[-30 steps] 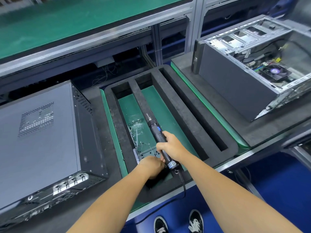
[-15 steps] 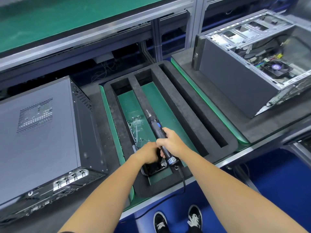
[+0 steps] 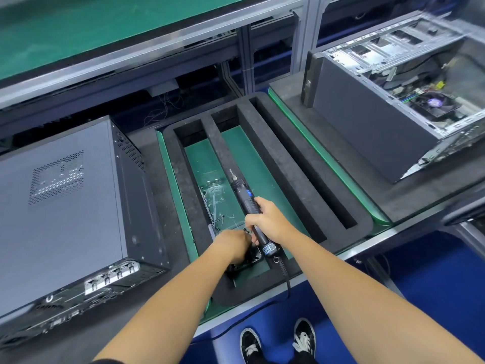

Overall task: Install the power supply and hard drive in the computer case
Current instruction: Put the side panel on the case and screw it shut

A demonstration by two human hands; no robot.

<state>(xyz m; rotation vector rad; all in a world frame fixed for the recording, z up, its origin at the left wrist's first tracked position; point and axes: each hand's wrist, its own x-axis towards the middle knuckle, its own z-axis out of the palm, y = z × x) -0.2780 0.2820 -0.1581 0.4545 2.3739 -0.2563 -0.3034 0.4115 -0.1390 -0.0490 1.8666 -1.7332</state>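
Compared with a second ago, my left hand [image 3: 232, 244] has stayed curled down in the near end of the foam tray [image 3: 301, 179] (what it grasps is hidden), while my right hand [image 3: 265, 219] keeps gripping the electric screwdriver [image 3: 246, 200]. The tray lies on a grey-matted bench [image 3: 409, 203]. The open computer case [image 3: 393, 101] stands far right, well apart from both hands; a closed case [image 3: 65, 206] lies left.

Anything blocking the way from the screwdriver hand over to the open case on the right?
Nothing stands up in between. The right hand holds the electric screwdriver above the foam tray, whose low ridges lie before the open computer case.
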